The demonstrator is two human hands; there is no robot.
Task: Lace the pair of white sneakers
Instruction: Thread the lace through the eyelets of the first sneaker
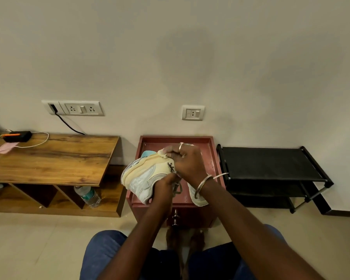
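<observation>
Red counter (pixel 214 158): a small cabinet set against the wall, its top walled by a raised rim on all sides, with a drawer knob (pixel 175 218) on the front.
Left edge: a narrow gap separates it from the wooden counter (pixel 55 156), which sits lower against the same wall.
Right edge: the black shoe rack (pixel 271 164) stands just beside the rim.
Open room: bare counter top lies behind the hands toward the wall, and pale floor shows in front, between the cabinet and the person's knees.
Held sneaker (pixel 143 174): tipped on its side with the sole to the left, it hangs over the counter's left rim; whether it touches the rim cannot be told.
Left hand (pixel 166 186): its fingers are curled round the held sneaker's near, lower side.
Right hand (pixel 188 162): curled over the shoe's upper edge, its fingertips pinch there; whether lace is between them cannot be told.
Lace (pixel 177 187): a loop dangles just right of the left hand, below the right hand.
Second sneaker (pixel 196 196): lies on the red counter at the front rim, under the right wrist.
</observation>
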